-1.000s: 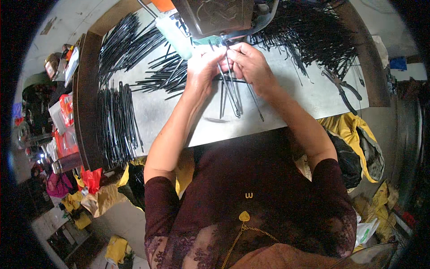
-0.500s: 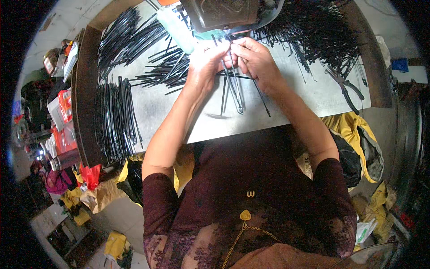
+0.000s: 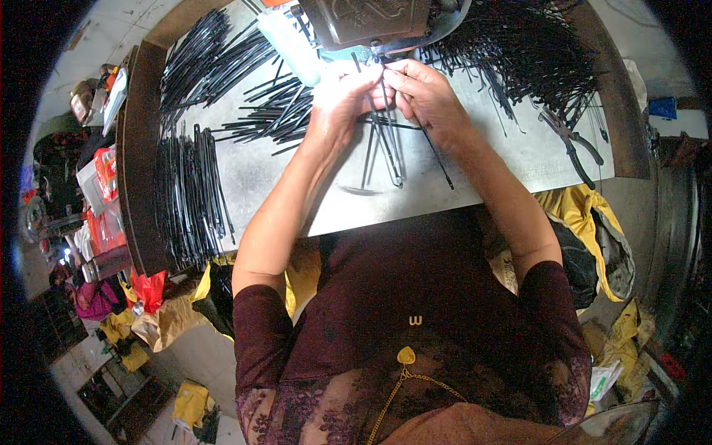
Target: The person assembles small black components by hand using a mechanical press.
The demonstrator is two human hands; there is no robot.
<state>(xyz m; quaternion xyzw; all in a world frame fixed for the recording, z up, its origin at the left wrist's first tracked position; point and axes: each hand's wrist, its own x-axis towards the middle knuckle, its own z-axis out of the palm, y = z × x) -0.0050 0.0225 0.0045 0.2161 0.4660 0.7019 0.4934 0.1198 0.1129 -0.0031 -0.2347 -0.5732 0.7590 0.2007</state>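
Both hands meet just in front of a machine head [image 3: 367,28] at the far middle of the worktable. My left hand [image 3: 345,93], brightly lit, has its fingers closed on thin black rods [image 3: 384,144], whose near ends hang toward me over the table. Beside it, my right hand [image 3: 425,96] pinches another black rod [image 3: 437,157] that slants down and right from under the palm. The fingertips nearly touch below the machine's working point, where the rods' far ends are hard to make out.
Bundles of black rods lie left [image 3: 189,196] and far left [image 3: 196,59]; a loose pile [image 3: 278,115] sits beside my left wrist. A tangled heap of thin black pieces [image 3: 526,52] covers the far right, with pliers [image 3: 569,144] near it. Wooden rims [image 3: 137,163] edge the metal tabletop [image 3: 274,185].
The rod in my right hand has swung slightly, its near end shifting a little right. My left hand stays nearly in place on its rods.
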